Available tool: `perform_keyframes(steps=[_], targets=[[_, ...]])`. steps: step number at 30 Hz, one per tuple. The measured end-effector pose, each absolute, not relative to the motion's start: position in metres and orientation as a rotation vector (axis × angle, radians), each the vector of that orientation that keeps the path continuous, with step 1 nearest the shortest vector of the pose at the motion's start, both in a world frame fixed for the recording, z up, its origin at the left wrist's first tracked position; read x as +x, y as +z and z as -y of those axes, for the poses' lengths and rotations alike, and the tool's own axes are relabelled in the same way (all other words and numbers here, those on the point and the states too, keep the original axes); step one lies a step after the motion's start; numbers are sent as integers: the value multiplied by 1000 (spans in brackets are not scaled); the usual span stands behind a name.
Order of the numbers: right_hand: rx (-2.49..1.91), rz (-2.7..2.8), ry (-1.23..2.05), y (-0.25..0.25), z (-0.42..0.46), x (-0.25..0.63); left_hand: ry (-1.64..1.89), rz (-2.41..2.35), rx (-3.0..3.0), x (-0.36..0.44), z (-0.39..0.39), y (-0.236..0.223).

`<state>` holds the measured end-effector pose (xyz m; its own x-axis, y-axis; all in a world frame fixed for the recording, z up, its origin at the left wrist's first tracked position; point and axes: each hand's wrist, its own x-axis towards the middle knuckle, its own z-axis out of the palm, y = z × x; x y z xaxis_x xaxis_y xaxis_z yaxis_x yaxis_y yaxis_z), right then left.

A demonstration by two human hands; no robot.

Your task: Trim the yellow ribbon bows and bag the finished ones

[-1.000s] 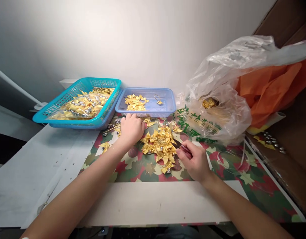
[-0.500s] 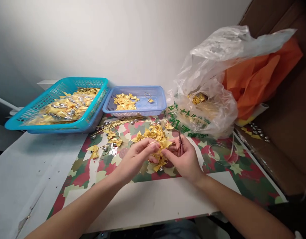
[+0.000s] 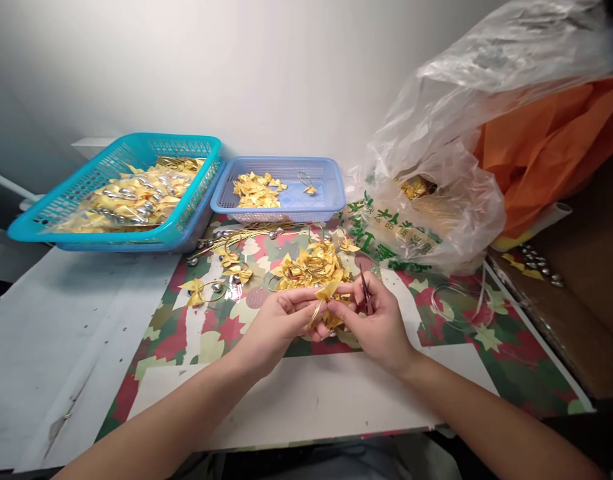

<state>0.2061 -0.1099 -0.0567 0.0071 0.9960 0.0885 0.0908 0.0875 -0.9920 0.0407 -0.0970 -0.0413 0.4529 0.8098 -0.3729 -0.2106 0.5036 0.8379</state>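
My left hand [image 3: 279, 320] and my right hand [image 3: 374, 320] meet over the table, both pinching one small gold ribbon bow [image 3: 327, 291] with a thin gold cord hanging from it. A small pair of dark scissors [image 3: 365, 293] is also tucked in my right hand, blades pointing up. Just behind my hands lies a pile of gold bows with silver bells [image 3: 311, 265]. More bows and bells on cords [image 3: 221, 263] are scattered to the left of the pile.
A teal basket [image 3: 196, 200] with bagged bows stands at the back left, a smaller blue basket [image 3: 331, 193] with loose bows beside it. A clear plastic bag [image 3: 436, 193] and orange cloth [image 3: 551, 153] fill the right. A leaf-patterned mat [image 3: 186, 333] covers the table.
My left hand came back from the blue basket to the front. Both hands closed on one bow and have lifted it slightly toward me. The view shifted a little.
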Motion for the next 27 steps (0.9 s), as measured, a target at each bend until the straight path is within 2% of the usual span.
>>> perform_keyframes(steps=[5,11,27], targets=[[-1124,1608,842,-47,107,223,837,-949,759,39,96,-41],[-1062,2176,638,-43,95,243,810,-996,807,35,96,-41],[-1161,2221,339,-43,92,249,830,-984,959,37,97,-34]])
